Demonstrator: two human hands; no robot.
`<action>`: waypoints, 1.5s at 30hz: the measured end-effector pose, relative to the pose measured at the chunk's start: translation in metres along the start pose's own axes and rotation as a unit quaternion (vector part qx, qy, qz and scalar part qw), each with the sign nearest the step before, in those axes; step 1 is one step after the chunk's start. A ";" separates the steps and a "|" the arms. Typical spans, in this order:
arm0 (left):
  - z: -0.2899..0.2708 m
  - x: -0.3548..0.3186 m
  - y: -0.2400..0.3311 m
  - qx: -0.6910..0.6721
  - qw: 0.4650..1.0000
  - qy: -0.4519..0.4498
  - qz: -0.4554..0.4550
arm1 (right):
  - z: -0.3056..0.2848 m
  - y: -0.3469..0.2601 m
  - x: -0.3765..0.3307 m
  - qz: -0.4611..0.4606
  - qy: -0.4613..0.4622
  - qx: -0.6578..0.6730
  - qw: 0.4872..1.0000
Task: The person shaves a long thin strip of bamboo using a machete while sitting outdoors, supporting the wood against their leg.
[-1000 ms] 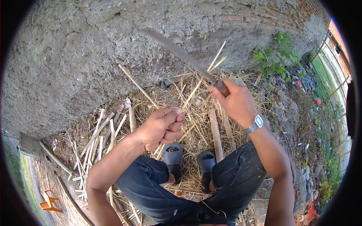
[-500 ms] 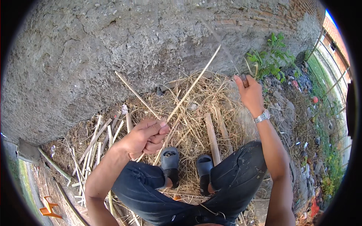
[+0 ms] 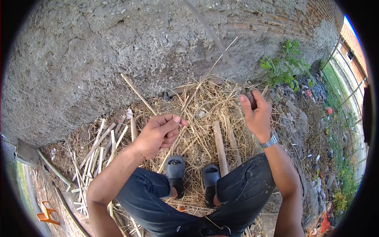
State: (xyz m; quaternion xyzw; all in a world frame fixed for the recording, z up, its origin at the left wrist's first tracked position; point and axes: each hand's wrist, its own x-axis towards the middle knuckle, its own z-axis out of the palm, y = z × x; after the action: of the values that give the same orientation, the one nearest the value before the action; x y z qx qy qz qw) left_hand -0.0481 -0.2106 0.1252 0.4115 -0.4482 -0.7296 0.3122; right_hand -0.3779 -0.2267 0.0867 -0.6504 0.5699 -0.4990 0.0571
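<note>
My left hand (image 3: 162, 132) is closed in front of my left knee, thumb against the bent fingers. A thin, pale bamboo strip (image 3: 221, 58) runs from its fingertips up and away to the right, toward the wall. A second pale strip (image 3: 136, 91) slants up to the left from behind this hand; whether it is gripped too, I cannot tell. My right hand (image 3: 257, 116), with a metal watch at the wrist, is wrapped round the dark handle (image 3: 249, 98) of a long knife. Its blade (image 3: 215, 37), smeared by motion, points up and left across the wall.
A rough grey wall (image 3: 98, 59) rises close ahead. Dry straw-like shavings (image 3: 197, 138) cover the ground around my sandals (image 3: 174, 166). Split pieces (image 3: 94, 154) lie in a pile at left, two thicker lengths (image 3: 220, 148) by my right foot. A green plant (image 3: 290, 63) grows at right.
My right hand has moved left and slightly down with the knife, and the blade now reaches farther up the wall. My left hand has risen slightly; its right-hand strip looks thinner and has shifted.
</note>
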 end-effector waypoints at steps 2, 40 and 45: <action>0.007 0.003 0.001 -0.024 1.000 -0.020 -0.005 | 0.010 -0.016 -0.006 -0.027 -0.027 0.011 0.999; -0.006 -0.012 -0.001 -0.050 0.993 -0.055 -0.092 | 0.007 0.002 -0.010 0.007 -0.124 -0.084 0.989; -0.003 -0.011 0.001 0.012 0.998 -0.033 -0.043 | 0.006 -0.022 -0.018 -0.075 -0.156 -0.117 0.978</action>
State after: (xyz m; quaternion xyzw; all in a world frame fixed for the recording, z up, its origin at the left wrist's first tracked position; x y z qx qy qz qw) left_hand -0.0401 -0.2030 0.1290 0.4101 -0.4492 -0.7498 0.2606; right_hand -0.3557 -0.2072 0.0874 -0.7632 0.5579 -0.3246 0.0313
